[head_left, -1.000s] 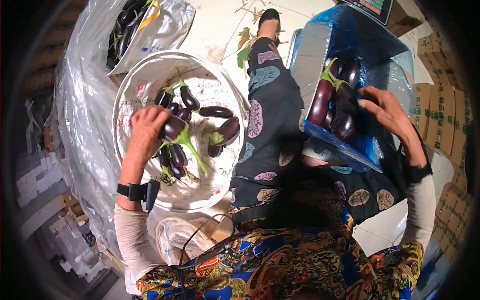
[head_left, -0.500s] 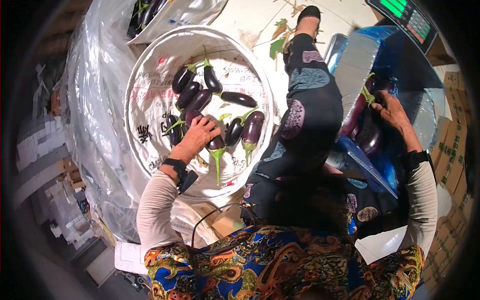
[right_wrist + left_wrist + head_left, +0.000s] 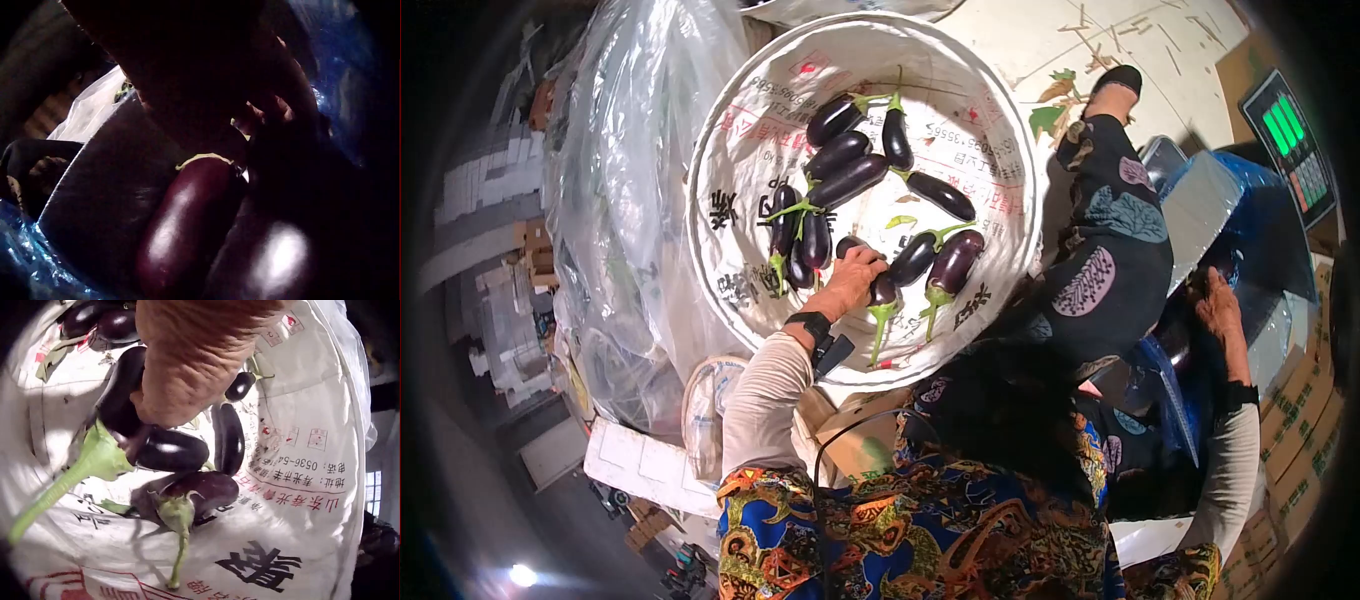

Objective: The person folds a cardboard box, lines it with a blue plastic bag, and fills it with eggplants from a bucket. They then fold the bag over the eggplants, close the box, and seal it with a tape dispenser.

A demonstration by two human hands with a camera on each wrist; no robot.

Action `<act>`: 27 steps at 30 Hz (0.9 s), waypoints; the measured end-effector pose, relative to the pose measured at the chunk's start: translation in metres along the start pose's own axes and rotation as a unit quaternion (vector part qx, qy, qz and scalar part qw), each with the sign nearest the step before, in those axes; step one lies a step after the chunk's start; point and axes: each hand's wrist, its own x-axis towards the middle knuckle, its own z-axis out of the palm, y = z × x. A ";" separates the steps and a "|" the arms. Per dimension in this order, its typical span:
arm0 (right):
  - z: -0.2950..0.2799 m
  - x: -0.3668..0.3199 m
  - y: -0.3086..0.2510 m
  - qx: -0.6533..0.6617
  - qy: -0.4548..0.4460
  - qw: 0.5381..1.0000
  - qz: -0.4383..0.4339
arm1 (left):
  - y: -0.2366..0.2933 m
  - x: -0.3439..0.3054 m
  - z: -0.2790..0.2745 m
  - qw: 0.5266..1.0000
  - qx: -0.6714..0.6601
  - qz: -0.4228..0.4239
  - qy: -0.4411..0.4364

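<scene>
A person's left hand (image 3: 855, 278) is clamped on an eggplant (image 3: 884, 292) in a round white tub (image 3: 940, 70), the green stem pointing back toward the person. Other dark eggplants lie about it. The right hand (image 3: 1220, 312) is inside a blue-lined box (image 3: 1200, 210), above a purple eggplant (image 3: 190, 231) (shadow hides its fingertips, so I cannot tell their grip). A lit scale (image 3: 1290, 150) stands beyond.

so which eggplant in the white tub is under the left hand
The eggplant whose green stem points down in the head view, its middle under the left hand; the hand covers no other eggplant's middle.
</scene>
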 end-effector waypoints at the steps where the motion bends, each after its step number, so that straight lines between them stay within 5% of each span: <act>1: 0.002 0.001 0.006 0.005 -0.014 1.000 0.019 | 0.001 0.000 0.000 1.000 -0.012 -0.014 -0.004; 3: 0.005 0.000 0.012 -0.024 0.019 1.000 0.003 | 0.004 0.003 0.000 0.999 -0.036 -0.036 -0.015; 7: 0.006 -0.008 0.014 0.048 0.024 0.999 -0.003 | -0.020 0.018 0.013 0.979 -0.144 -0.001 0.146; 9: -0.010 -0.032 -0.022 0.003 0.063 0.998 0.021 | -0.037 0.026 0.015 0.953 -0.162 -0.096 0.238; 11: -0.015 -0.027 -0.024 -0.001 0.006 0.999 0.053 | -0.057 0.025 0.019 0.920 -0.214 -0.254 0.208; 13: -0.009 -0.028 -0.021 -0.006 0.039 0.999 0.037 | -0.063 0.020 0.024 0.896 -0.254 -0.337 0.137; 15: -0.009 -0.027 -0.028 0.021 0.058 0.998 -0.003 | -0.015 0.004 0.005 0.788 -0.404 -0.450 0.115; 16: -0.015 -0.030 -0.031 0.046 0.060 0.997 -0.024 | 0.002 -0.008 -0.001 0.745 -0.482 -0.453 0.085; 17: 0.003 -0.025 -0.019 0.048 0.156 0.984 -0.072 | 0.017 -0.013 0.000 0.701 -0.557 -0.442 0.044; 20: -0.019 -0.041 -0.043 0.055 0.077 0.995 0.019 | 0.017 0.002 0.032 0.689 -0.642 -0.335 0.011; 23: -0.034 -0.049 -0.058 0.034 0.032 0.997 0.067 | -0.005 0.012 0.062 0.690 -0.595 -0.405 0.074; 27: -0.050 -0.053 -0.067 0.006 -0.006 0.993 0.114 | -0.004 -0.003 0.058 0.675 -0.638 -0.355 0.107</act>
